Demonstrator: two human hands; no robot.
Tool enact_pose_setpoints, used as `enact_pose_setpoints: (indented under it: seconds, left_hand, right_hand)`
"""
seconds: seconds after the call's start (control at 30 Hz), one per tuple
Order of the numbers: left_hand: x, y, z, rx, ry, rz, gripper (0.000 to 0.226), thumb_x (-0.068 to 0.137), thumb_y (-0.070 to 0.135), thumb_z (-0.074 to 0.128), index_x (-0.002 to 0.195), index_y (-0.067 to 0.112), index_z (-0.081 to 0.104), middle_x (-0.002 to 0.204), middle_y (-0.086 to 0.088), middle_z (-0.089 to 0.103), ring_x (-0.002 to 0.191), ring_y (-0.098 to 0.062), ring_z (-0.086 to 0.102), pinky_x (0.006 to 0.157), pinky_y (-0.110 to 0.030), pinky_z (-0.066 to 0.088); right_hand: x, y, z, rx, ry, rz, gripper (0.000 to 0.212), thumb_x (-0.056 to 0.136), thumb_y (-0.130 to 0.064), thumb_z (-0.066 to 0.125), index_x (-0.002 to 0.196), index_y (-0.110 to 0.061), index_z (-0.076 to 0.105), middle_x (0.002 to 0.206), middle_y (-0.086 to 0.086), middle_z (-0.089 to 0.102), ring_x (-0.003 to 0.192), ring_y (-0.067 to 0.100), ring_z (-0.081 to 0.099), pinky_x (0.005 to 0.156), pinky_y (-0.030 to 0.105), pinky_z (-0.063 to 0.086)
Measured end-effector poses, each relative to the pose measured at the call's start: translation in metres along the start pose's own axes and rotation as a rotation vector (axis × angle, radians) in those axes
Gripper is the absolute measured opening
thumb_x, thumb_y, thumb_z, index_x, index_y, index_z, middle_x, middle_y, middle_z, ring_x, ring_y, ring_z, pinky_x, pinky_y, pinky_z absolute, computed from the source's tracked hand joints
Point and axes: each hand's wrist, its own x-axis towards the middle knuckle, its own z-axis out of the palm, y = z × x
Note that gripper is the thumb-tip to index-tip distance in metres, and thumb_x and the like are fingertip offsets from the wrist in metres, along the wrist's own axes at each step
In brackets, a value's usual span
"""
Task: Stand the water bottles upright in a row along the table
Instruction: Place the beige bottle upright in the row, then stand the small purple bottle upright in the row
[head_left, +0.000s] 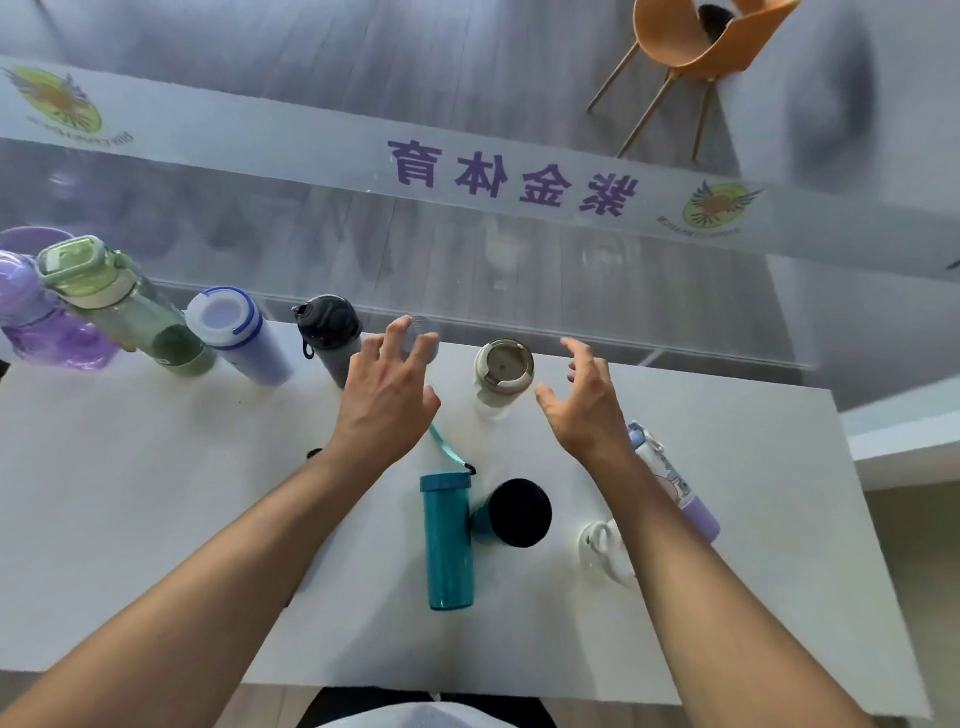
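Observation:
Along the far edge of the white table (156, 493) stand several upright bottles: a purple bottle (36, 322), a green bottle (119, 301), a lilac bottle with a white cap (236, 335), a grey bottle with a black cap (332, 332), a clear bottle (423, 338) partly hidden behind my left hand (387, 395), and a clear bottle with a metal lid (503, 371). My left hand hovers open by the hidden one. My right hand (587, 400) is open just right of the metal-lidded bottle. A teal bottle (448, 540) lies flat near me.
A dark-capped teal bottle (514, 514) lies on its side beside the flat one. A white-and-lilac bottle (675, 483) and a clear bottle with a white loop (602, 551) lie under my right forearm. A glass partition with lettering runs behind the table; an orange chair (696, 41) stands beyond.

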Motion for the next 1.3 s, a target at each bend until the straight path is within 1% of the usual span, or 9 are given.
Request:
enact_pose_setpoints:
  seconds: [0.2, 0.37, 0.43, 0.53, 0.63, 0.73, 0.87, 0.97, 1.3]
  left_hand:
    - [-0.029, 0.037, -0.003, -0.092, -0.006, 0.132, 0.057, 0.081, 0.022, 0.067, 0.135, 0.020, 0.049, 0.147, -0.013, 0.041, 0.125, -0.038, 0.041, 0.101, -0.048, 0.039]
    - [-0.059, 0.073, 0.006, -0.195, -0.038, 0.181, 0.048, 0.081, 0.017, 0.066, 0.128, 0.020, 0.057, 0.134, -0.008, 0.054, 0.117, -0.035, 0.047, 0.099, -0.047, 0.043]
    - [-0.072, 0.086, 0.011, -0.229, -0.001, 0.224, 0.042, 0.083, 0.012, 0.063, 0.123, 0.021, 0.062, 0.128, -0.005, 0.059, 0.116, -0.031, 0.050, 0.098, -0.044, 0.044]
    - [-0.093, 0.106, 0.016, -0.228, 0.051, 0.257, 0.032, 0.088, 0.018, 0.055, 0.119, 0.023, 0.064, 0.124, -0.001, 0.061, 0.116, -0.027, 0.051, 0.095, -0.039, 0.042]
    - [-0.110, 0.123, 0.022, -0.219, 0.056, 0.149, 0.032, 0.089, 0.024, 0.055, 0.120, 0.024, 0.062, 0.126, -0.002, 0.059, 0.117, -0.027, 0.051, 0.093, -0.043, 0.045]
    - [-0.119, 0.135, 0.031, -0.172, 0.053, 0.040, 0.036, 0.086, 0.031, 0.054, 0.121, 0.024, 0.061, 0.128, -0.002, 0.058, 0.117, -0.029, 0.050, 0.093, -0.045, 0.045]
    - [-0.126, 0.146, 0.048, -0.140, 0.081, -0.052, 0.033, 0.083, 0.016, 0.068, 0.115, 0.021, 0.064, 0.125, -0.003, 0.058, 0.113, -0.030, 0.050, 0.095, -0.040, 0.044]
    - [-0.127, 0.147, 0.051, -0.142, 0.097, -0.106, 0.033, 0.083, 0.013, 0.070, 0.115, 0.021, 0.064, 0.123, -0.002, 0.056, 0.111, -0.031, 0.049, 0.093, -0.040, 0.045]
    - [-0.126, 0.154, 0.051, -0.111, 0.118, -0.143, 0.028, 0.085, 0.014, 0.066, 0.111, 0.020, 0.063, 0.121, -0.001, 0.056, 0.111, -0.027, 0.045, 0.092, -0.039, 0.044]
  right_hand:
    - [-0.025, 0.027, -0.024, -0.011, 0.059, 0.098, 0.059, 0.087, -0.026, 0.068, 0.141, -0.018, 0.045, 0.128, 0.015, 0.051, 0.112, 0.029, 0.059, 0.102, 0.043, 0.047]
    - [-0.038, 0.056, -0.042, -0.014, 0.051, 0.133, 0.053, 0.087, -0.020, 0.068, 0.137, -0.013, 0.051, 0.116, 0.014, 0.054, 0.107, 0.028, 0.058, 0.098, 0.036, 0.045]
    - [-0.041, 0.071, -0.047, -0.004, 0.039, 0.155, 0.050, 0.087, -0.018, 0.067, 0.135, -0.011, 0.054, 0.114, 0.014, 0.055, 0.108, 0.029, 0.057, 0.097, 0.035, 0.044]
    - [-0.045, 0.093, -0.053, 0.021, 0.001, 0.191, 0.048, 0.089, -0.023, 0.067, 0.134, -0.015, 0.055, 0.120, 0.013, 0.055, 0.109, 0.030, 0.060, 0.097, 0.036, 0.048]
    - [-0.045, 0.116, -0.058, 0.021, -0.071, 0.236, 0.046, 0.087, -0.030, 0.066, 0.132, -0.022, 0.055, 0.126, 0.010, 0.054, 0.112, 0.028, 0.059, 0.098, 0.040, 0.049]
    - [-0.039, 0.137, -0.063, -0.095, -0.148, 0.206, 0.046, 0.084, -0.035, 0.067, 0.128, -0.025, 0.056, 0.123, 0.009, 0.056, 0.113, 0.030, 0.058, 0.098, 0.040, 0.047]
    - [-0.027, 0.153, -0.064, -0.269, -0.217, 0.186, 0.059, 0.077, -0.055, 0.068, 0.128, -0.029, 0.053, 0.125, 0.007, 0.056, 0.115, 0.031, 0.055, 0.098, 0.039, 0.043]
    - [-0.020, 0.158, -0.056, -0.322, -0.251, 0.200, 0.069, 0.073, -0.067, 0.066, 0.127, -0.028, 0.050, 0.124, 0.007, 0.054, 0.117, 0.031, 0.054, 0.098, 0.040, 0.042]
    - [0.008, 0.165, -0.036, -0.434, -0.299, 0.186, 0.064, 0.067, -0.054, 0.071, 0.115, -0.020, 0.047, 0.119, 0.011, 0.053, 0.113, 0.035, 0.054, 0.095, 0.040, 0.044]
